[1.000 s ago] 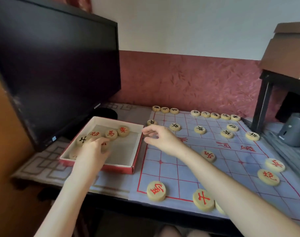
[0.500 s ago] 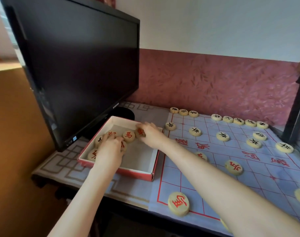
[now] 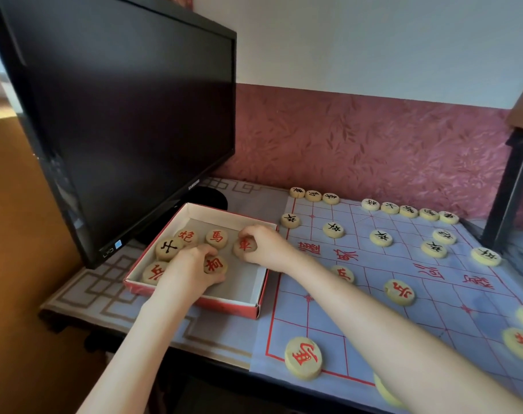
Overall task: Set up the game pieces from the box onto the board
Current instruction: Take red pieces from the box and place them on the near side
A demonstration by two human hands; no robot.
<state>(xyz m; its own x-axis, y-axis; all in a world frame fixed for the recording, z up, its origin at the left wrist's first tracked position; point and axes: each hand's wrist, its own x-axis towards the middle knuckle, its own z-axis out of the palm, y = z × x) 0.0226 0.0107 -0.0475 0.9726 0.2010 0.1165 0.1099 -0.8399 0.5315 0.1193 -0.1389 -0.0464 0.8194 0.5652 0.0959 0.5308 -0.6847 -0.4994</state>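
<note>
A shallow red-sided box (image 3: 239, 306) sits left of the blue cloth board (image 3: 409, 288). Several round wooden pieces with red characters lie inside it. My left hand (image 3: 188, 270) is in the box, fingers curled on a red-marked piece (image 3: 215, 265). My right hand (image 3: 263, 245) reaches in from the right and pinches another red-marked piece (image 3: 244, 247). Black-marked pieces (image 3: 333, 229) stand in rows at the board's far side. Red-marked pieces (image 3: 303, 357) lie on the near side.
A large black monitor (image 3: 129, 115) stands just behind and left of the box, its round base (image 3: 208, 197) close to the box's far edge. A dark table leg (image 3: 505, 198) rises at the far right. The desk's front edge runs below the box.
My right hand has crossed from over the board's left edge into the box and closed on a piece. My left hand has shifted slightly inside the box. The view has turned left.
</note>
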